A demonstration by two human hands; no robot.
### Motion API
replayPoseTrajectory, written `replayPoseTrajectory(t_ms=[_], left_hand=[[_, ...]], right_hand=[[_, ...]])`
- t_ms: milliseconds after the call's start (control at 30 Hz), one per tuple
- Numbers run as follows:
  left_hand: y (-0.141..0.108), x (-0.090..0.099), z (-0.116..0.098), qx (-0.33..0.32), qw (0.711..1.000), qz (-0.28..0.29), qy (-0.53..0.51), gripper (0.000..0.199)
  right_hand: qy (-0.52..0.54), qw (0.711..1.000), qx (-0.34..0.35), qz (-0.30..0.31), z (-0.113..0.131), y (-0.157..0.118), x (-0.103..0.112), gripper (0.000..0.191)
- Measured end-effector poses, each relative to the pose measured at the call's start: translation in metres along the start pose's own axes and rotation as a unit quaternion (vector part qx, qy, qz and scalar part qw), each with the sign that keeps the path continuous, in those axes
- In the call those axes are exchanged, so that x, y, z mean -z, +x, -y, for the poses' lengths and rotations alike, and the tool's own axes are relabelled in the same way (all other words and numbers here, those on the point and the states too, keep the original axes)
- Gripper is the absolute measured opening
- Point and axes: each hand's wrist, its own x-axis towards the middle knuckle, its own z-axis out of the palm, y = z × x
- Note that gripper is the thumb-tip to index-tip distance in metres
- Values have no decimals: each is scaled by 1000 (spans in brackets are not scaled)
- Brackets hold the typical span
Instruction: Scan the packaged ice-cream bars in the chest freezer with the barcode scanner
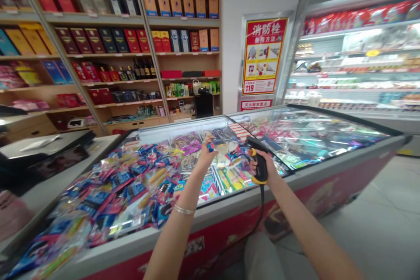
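Note:
My right hand [268, 167] is wrapped round the grip of a black and yellow barcode scanner [261, 167], held over the front edge of a chest freezer [226, 204]. A cable hangs from the bottom of its grip. My left hand [206, 155], with a bracelet on the wrist, reaches over the freezer, its fingers curled at a small red-and-blue packet [210, 146]. Much of that packet is hidden by the fingers. Many blue and red snack packets [131, 188] lie heaped on the freezer's left part. Yellow-green packs [233, 179] sit below, between my hands.
Behind stand shelves [114, 55] of boxed goods and bottles. A red fire-hydrant poster [264, 57] hangs on the wall. The freezer's right part has a glass top [321, 135]. At right is a lit display fridge [357, 65]; at left, a counter [108, 141] with dark equipment.

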Motion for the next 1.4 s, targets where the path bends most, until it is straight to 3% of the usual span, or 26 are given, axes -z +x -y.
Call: replayPoseTrajectory(t_ms=[167, 333, 467, 733, 900, 1167, 1300, 1400], left_hand=[[-1, -64, 20, -82, 980, 37, 177, 51], [-1, -92, 36, -216, 921, 77, 316, 50], [-4, -100, 46, -232, 869, 87, 429, 57], [11, -119, 54, -250, 828, 109, 490, 60], [16, -117, 56, -260, 821, 81, 502, 60], [13, -108, 59, -243, 810, 102, 524, 60], [11, -112, 61, -248, 798, 93, 542, 62], [9, -108, 53, -241, 804, 88, 536, 62]], right_hand=[[-6, 995, 35, -88, 34, -13, 58, 15], [-26, 993, 56, -101, 51, -1, 84, 16], [-33, 993, 48, -102, 49, 17, 89, 17], [-37, 998, 12, -58, 50, 45, 95, 17], [-36, 998, 36, -48, 50, 50, 104, 23], [-30, 998, 21, -54, 46, 49, 109, 20], [-65, 994, 26, -84, 43, 48, 107, 16], [-74, 991, 27, -107, 42, 44, 101, 10]])
